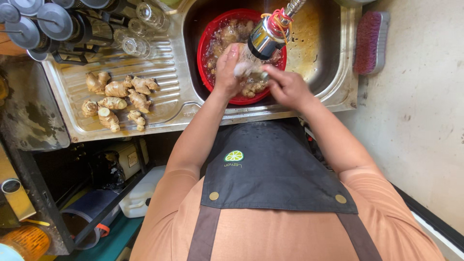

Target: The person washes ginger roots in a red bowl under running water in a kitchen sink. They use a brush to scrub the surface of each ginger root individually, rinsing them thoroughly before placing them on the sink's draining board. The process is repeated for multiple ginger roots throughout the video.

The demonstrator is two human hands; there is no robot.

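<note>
A red basin (209, 43) full of ginger roots in water sits in the steel sink (319, 53). Over it, my left hand (227, 67) grips a piece of ginger (244, 67) under the running tap (268, 34). My right hand (285, 84) is closed on a small tool whose metal tip (264, 75) touches that ginger; what kind of tool it is cannot be told. Several washed ginger roots (118, 99) lie on the sink's ribbed draining board (164, 72) to the left.
Pot lids (53, 21) and upturned glasses (137, 29) stand at the back of the draining board. A purple scrubbing brush (369, 41) lies on the counter right of the sink. Containers and jugs (140, 193) sit on the floor under the counter at lower left.
</note>
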